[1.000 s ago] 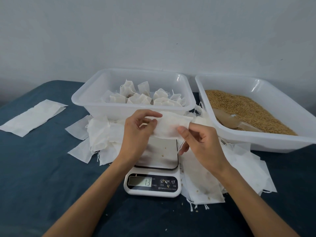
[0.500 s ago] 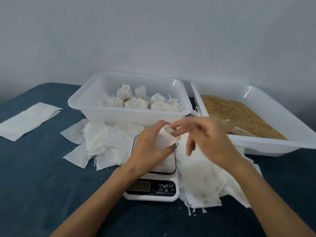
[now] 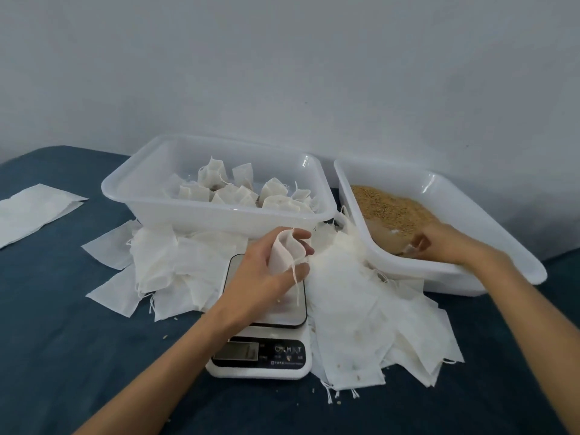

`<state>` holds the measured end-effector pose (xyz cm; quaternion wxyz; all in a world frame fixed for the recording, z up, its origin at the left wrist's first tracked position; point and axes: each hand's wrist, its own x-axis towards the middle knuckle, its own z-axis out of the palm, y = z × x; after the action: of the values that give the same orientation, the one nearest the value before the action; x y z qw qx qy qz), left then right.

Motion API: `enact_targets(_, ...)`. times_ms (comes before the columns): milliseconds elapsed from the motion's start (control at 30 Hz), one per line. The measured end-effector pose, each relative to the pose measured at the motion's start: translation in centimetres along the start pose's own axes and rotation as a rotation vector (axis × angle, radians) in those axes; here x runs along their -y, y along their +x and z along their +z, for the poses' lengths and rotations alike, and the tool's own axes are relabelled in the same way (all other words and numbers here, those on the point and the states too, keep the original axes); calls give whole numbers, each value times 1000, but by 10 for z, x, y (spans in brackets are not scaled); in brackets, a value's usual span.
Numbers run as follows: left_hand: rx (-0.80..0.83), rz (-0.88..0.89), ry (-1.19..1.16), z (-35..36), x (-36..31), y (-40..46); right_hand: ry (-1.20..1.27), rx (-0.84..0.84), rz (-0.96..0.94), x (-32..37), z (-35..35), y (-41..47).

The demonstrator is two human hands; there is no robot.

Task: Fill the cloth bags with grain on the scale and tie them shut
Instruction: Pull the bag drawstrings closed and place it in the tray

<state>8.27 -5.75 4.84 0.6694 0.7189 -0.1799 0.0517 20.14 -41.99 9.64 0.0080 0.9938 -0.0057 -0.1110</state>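
tubs [image 3: 219, 215]: 2 | scale [image 3: 260, 356]: 1 | hands [image 3: 260, 277]: 2 | filled bags [image 3: 273, 189]: about 10, partly hidden

A plain, pale grey-white wall [image 3: 282, 64] fills the upper half of the view, unmarked and evenly lit by soft, diffuse light. Below it runs a counter [image 3: 56, 340] covered in dark blue cloth, its far left corner rounded; a faint shadow, perhaps a gap, lies where counter meets wall

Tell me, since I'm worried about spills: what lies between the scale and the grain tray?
In the head view, a heap of empty cloth bags covers the stretch between the scale and the grain tray.
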Motion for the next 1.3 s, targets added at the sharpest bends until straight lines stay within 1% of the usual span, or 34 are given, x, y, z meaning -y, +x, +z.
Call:
enact_targets(67, -32, -21, -9, 0, 0, 0, -54, -39, 7, 0, 5, 5)
enact_targets(200, -70, -40, -42, 0, 2, 2, 89, -217, 61, -12, 6, 12)
enact_targets(300, -66, -43, -22, 0, 4, 3, 98, -369, 148, -22, -5, 22)
enact_targets(400, -63, -40, -2, -1, 4, 3, -62, -495, 230, -28, -13, 32)
enact_targets(500, -47, -47, -2, 0, 3, 3, -275, -551, 306, -31, -16, 38)
enact_targets(567, -44, -52, -9, 0, 2, 4, -341, -537, 274, -34, -15, 39)
enact_targets(633, -47, -54, -14, 0, 0, 4, -339, -512, 181, -33, -14, 39)
enact_targets(733, -53, -56, -17, 0, 0, 4, -207, -430, -23, -24, -10, 37)
enact_targets(800, -60, -57, -22, 0, 0, 3, -58, -357, -87, -20, -5, 33)
enact_targets(900, -77, -56, -18, -1, 0, 4, 95, -338, -49, -27, 3, 31)
enact_targets(1000, -90, -57, -24, -2, 0, 4, 323, -399, 47, -35, 2, 29)
enact_targets(1067, -94, -64, -23, -2, 0, 4, 415, -431, 72, -36, 1, 29)
enact_targets(1200, -94, -85, -17, -1, 0, 5, 491, -446, 28, -29, 0, 25)
enact_targets(1300, -90, -85, -10, 0, -2, 6, 499, -432, -28, -21, -5, 16)
